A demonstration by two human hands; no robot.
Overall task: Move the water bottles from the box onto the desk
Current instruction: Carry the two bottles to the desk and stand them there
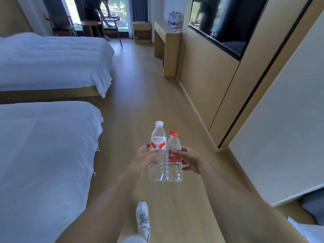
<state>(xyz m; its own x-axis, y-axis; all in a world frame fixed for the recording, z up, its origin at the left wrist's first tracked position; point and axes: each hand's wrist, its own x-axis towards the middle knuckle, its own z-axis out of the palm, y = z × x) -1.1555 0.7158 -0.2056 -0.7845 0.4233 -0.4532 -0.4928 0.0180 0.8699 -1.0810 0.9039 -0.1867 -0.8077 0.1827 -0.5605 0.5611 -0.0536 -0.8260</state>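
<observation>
My left hand point(146, 157) grips a clear water bottle with a white cap and a red-and-white label point(158, 146). My right hand point(190, 159) grips a shorter clear bottle with a red cap and red label point(173, 146). Both bottles are upright, side by side and touching, held out in front of me above the wooden floor. Far ahead against the right wall stands the wooden desk point(166, 42), with several water bottles point(174, 19) standing on its far end. The box is not in view.
Two white beds point(49, 64) fill the left side, leaving a wooden floor aisle point(149, 95) toward the desk. Wooden wall panels and a dark TV screen point(222, 23) line the right. Another person stands by chairs point(112, 23) at the window. My white shoe point(142, 218) is below.
</observation>
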